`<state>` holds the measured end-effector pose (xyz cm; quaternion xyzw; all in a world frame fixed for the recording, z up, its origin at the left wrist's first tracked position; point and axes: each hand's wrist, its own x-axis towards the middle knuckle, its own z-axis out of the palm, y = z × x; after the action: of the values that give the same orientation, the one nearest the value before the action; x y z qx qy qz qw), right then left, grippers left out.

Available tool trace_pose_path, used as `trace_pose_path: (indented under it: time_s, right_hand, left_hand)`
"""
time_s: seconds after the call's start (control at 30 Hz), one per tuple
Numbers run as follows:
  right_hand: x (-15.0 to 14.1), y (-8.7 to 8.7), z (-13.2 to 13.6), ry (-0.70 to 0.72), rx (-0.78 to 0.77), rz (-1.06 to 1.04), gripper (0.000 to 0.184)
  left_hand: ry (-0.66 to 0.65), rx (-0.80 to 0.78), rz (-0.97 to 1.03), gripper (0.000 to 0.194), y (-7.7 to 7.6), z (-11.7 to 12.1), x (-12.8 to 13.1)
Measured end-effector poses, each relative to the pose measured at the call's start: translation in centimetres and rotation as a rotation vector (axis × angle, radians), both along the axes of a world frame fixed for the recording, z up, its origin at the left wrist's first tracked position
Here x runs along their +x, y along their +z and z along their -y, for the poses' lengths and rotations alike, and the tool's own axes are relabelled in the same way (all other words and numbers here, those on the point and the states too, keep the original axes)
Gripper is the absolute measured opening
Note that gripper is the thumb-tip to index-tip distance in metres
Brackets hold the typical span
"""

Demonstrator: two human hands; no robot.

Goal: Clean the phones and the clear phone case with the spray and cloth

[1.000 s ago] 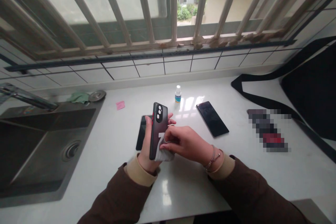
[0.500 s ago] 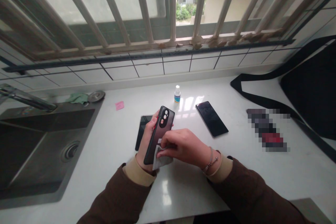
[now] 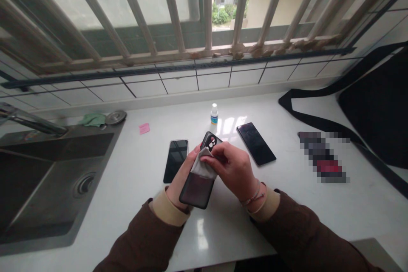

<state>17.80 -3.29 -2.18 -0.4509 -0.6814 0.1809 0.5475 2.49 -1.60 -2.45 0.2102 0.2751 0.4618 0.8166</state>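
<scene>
My left hand (image 3: pixel 185 173) is closed around a dark, translucent phone case (image 3: pixel 196 191), tilted above the counter. Light shows through the case's camera cutouts. My right hand (image 3: pixel 234 169) pinches a pale grey cloth (image 3: pixel 204 165) and presses it on the case's back, just below the cutouts. Part of the left fingers is hidden behind the case. To the left, partly behind my left wrist, lies a phone in a clear-edged case (image 3: pixel 176 157), screen up. A larger black phone (image 3: pixel 256 144) lies right of my right hand. A small white bottle (image 3: pixel 214 114) stands beyond the case.
On the left is a steel sink (image 3: pixel 72 236) with a faucet (image 3: pixel 35 121); a green cloth (image 3: pixel 92 120) and a metal drain cover (image 3: pixel 115 117) sit at its corner. A pink paper (image 3: pixel 144 128) lies nearby. A black bag (image 3: pixel 378 110) with a strap and a blurred item (image 3: pixel 323 157) are at right.
My right hand has moved the cloth up the phone case, from its lower part to near the camera cutouts. The case has shifted slightly right and its lower back now shows.
</scene>
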Motion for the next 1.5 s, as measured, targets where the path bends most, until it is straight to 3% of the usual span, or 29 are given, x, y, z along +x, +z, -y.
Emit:
trace_pose_path:
  time_s: [0.3, 0.53, 0.63, 0.8, 0.93, 1.07, 1.27, 1.37, 1.5]
  right_hand:
    - [-0.1, -0.3, -0.2, 0.009, -0.104, -0.093, 0.026]
    - [0.6, -0.3, -1.0, -0.150, -0.174, -0.110, 0.025]
    - [1.1, -0.3, -1.6, -0.213, -0.221, -0.094, 0.025]
    - [2.1, -0.5, -2.4, -0.298, -0.263, -0.081, 0.030]
    - [2.5, -0.6, -2.7, -0.284, -0.268, -0.191, 0.032]
    - [2.4, -1.2, -3.1, -0.173, -0.351, -0.390, 0.035]
    - [2.3, -1.7, -3.6, 0.054, -0.571, -0.563, 0.051]
    - [2.0, -0.6, -3.1, 0.264, -0.611, -0.598, 0.040]
    - [1.2, 1.0, -1.7, 0.659, -0.716, -0.604, 0.028]
  left_hand:
    - [0.022, 0.112, -0.117, 0.058, 0.2, 0.7, -0.1]
    - [-0.267, 0.114, -0.176, 0.081, 1.6, 1.3, -0.7]
    - [-0.314, 0.114, -0.151, 0.081, 2.0, 1.3, -0.8]
    - [-0.272, 0.112, -0.119, 0.072, 1.8, 0.9, -0.8]
    - [-0.100, 0.068, -0.152, 0.067, 1.5, 0.4, -0.8]
    - [0.043, 0.003, -0.197, 0.065, 1.5, -0.1, -0.7]
    - [0.151, -0.133, -0.192, 0.051, 1.8, -0.4, -0.5]
    - [0.224, -0.167, -0.145, 0.034, 1.5, -0.6, -0.4]
    - [0.219, -0.219, -0.065, 0.043, 1.3, -0.8, -0.5]
